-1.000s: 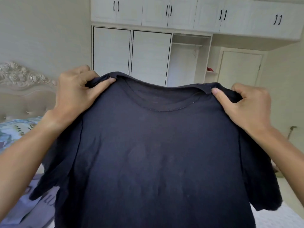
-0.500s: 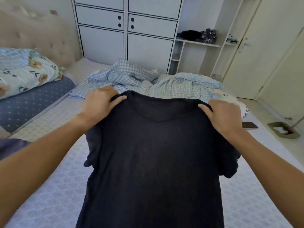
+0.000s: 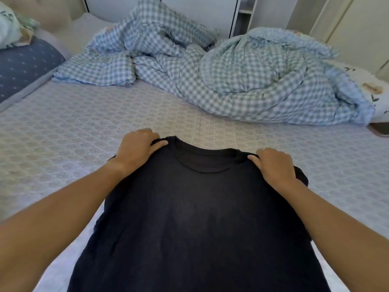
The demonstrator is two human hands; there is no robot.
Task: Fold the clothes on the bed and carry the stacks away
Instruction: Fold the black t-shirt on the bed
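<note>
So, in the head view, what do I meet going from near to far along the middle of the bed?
Dark navy cotton T-shirt → bare patterned grey mattress cover → crumpled blue-and-white checked quilt → white wardrobe.

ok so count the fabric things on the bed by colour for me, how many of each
black: 1, the t-shirt, with the left hand and right hand each keeping a grip on a shoulder
blue and white check: 1, the rumpled quilt
dark blue dotted: 1, the pillow
floral white: 1, the pillow edge
total: 4
</note>
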